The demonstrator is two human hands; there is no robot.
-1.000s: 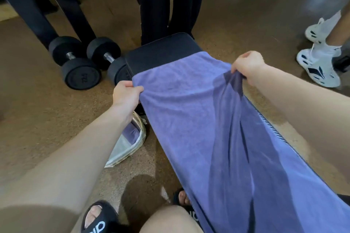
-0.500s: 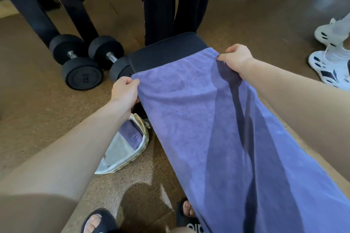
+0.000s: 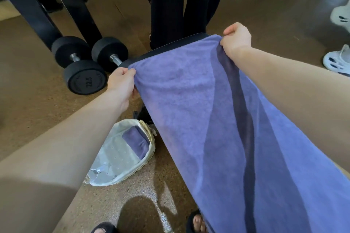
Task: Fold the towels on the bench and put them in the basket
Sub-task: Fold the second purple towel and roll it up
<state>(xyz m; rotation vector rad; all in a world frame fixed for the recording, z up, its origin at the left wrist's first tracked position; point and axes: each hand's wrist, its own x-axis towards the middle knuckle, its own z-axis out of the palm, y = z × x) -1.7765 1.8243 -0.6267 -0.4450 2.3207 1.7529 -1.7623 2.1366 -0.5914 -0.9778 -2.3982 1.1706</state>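
Since the earlier frames both hands have carried the far edge of the purple towel (image 3: 189,111) further along the bench (image 3: 170,47), so that only a narrow strip of the black pad shows beyond the cloth; the right corner now sits almost at the pad's end.

Far left, black rack legs (image 3: 37,9) stand on the brown floor (image 3: 28,100). Beside them lie two black dumbbells (image 3: 85,79), the nearer one marked 22.5 on its end face; the second dumbbell's near head is hidden behind the bench.

Left hand (image 3: 122,83): fingers curled, pinching the towel's far left corner at the bench's left edge. Below that forearm a lined wicker basket (image 3: 147,159) rests on the floor just beside the bench, holding one folded purple towel (image 3: 136,143) against its far end (part of the basket is covered by the arm).

Centre: the towel lies spread along the bench toward the camera, with a long lengthwise crease in shadow near its right side. Behind the bench stands a person in black trousers (image 3: 166,5).

Right hand (image 3: 236,40): fingers curled, pinching the towel's far right corner, raised slightly off the pad. Far right, white perforated shoes (image 3: 337,60) of another person stand on the floor. Along the bottom edge, black sandals (image 3: 195,221) and toes show.
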